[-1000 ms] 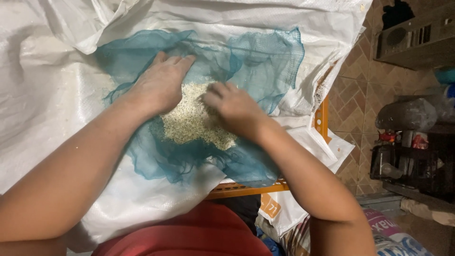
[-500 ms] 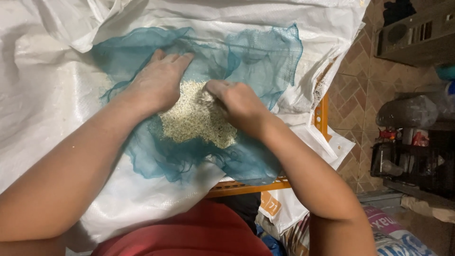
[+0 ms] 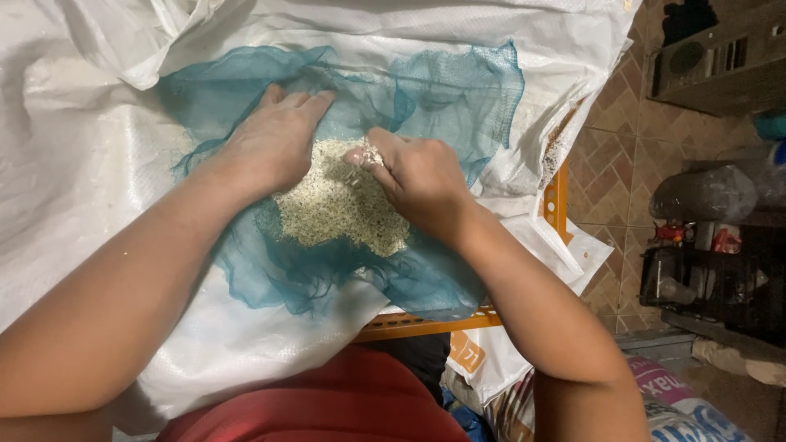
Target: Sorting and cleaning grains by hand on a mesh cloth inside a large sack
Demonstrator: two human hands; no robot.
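Nearest the viewer, a red garment (image 3: 327, 409) fills the lower edge, and both forearms reach forward from it over an orange table (image 3: 426, 325) edge. White sacking (image 3: 82, 180) covers the table; a blue net (image 3: 442, 106) lies spread and rumpled on it. A heap of pale grain (image 3: 340, 205) sits on the net, between the two hands. The left hand (image 3: 274, 147) lies palm down, fingers together and extended, on the heap's far left margin, pressing grain and net flat; its grip is open and holds nothing. The right hand (image 3: 422, 176) rests on the heap's right margin with fingers curled inward; its grip is closed on a small pinch of grain, a few kernels showing at the fingertips (image 3: 364, 155). Judged from this posture, the step in hand is sorting or picking through the grain, the left hand steadying while the right lifts out a pinch. A further move would call for keeping the net flat and the pinch tight so that kernels do not scatter onto the sacking. Farther off, at right, lie a tiled floor (image 3: 606, 139) and dark shelves (image 3: 720, 270) with clutter.
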